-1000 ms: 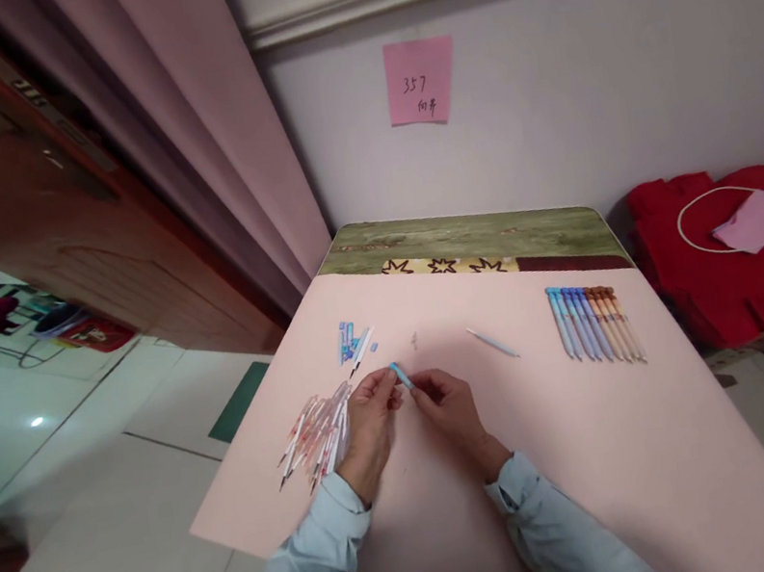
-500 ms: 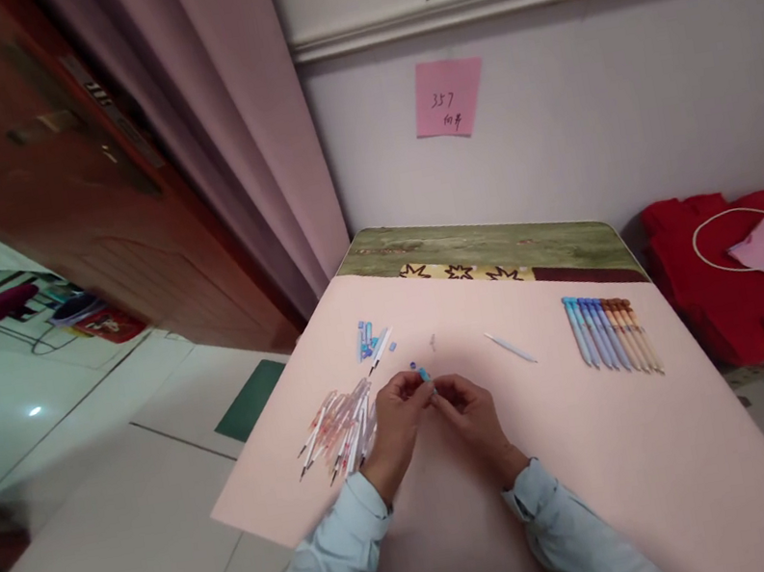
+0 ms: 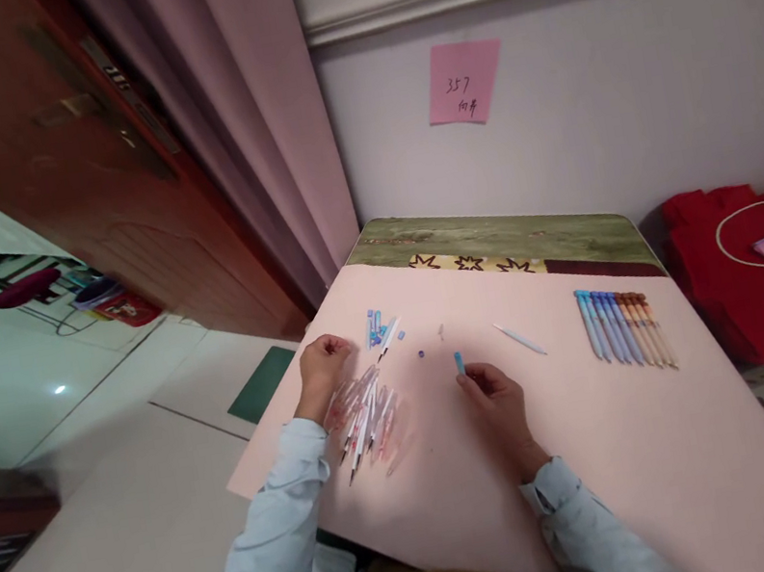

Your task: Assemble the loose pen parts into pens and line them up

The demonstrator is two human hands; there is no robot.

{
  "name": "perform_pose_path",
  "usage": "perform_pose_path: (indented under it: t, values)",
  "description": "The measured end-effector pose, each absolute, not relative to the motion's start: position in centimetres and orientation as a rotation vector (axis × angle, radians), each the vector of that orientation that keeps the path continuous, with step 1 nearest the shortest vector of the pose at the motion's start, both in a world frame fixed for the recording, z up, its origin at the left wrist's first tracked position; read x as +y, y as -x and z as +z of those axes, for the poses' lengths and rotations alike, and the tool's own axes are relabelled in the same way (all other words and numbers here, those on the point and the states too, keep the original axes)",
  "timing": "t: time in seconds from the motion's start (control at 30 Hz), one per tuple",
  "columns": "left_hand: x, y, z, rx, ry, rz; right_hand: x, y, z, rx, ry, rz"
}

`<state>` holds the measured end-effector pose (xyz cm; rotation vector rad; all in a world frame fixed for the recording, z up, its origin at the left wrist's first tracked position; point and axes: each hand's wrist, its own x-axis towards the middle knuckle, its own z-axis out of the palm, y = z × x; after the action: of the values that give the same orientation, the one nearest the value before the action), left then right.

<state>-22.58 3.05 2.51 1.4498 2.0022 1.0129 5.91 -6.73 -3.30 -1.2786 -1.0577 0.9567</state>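
Observation:
My right hand [image 3: 494, 396] rests on the pink table cover [image 3: 599, 445] and pinches a short light-blue pen part [image 3: 459, 362] that sticks up from its fingers. My left hand [image 3: 322, 362] is curled at the far left, over the upper end of a heap of several pen refills [image 3: 366, 416]. What its fingers hold, if anything, is hidden. A tiny blue piece [image 3: 421, 355] lies on the cover between the hands. Small blue parts and a white stick [image 3: 380, 329] lie just beyond the heap.
A row of several blue and orange pens [image 3: 621, 314] lies at the right. A single white refill [image 3: 519, 338] lies mid-table. A pink note [image 3: 463, 82] hangs on the wall. Red cloth [image 3: 748, 283] is heaped to the right. The table's left edge drops to the tiled floor.
My hands have parted: the left moved away to the refill heap, the right kept the blue part. A tiny blue piece now lies between them. The view shifted slightly right.

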Motion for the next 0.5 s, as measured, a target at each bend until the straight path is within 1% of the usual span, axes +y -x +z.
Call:
perform_pose_path:
  t: [0.13, 0.3, 0.5]
  values:
    - [3.9, 22.1, 1.1, 2.03, -1.617, 0.871, -6.6, -5.9, -3.3, -1.041, 1.294, 0.996]
    - [5.7, 20.4, 1.1, 2.011, -1.829, 0.757, -6.5, -6.0, -3.4, -1.025, 1.296, 1.002]
    - [7.2, 19.1, 1.0, 2.039, -1.85, 0.648, -6.5, -5.9, -2.9, -1.022, 1.299, 0.999]
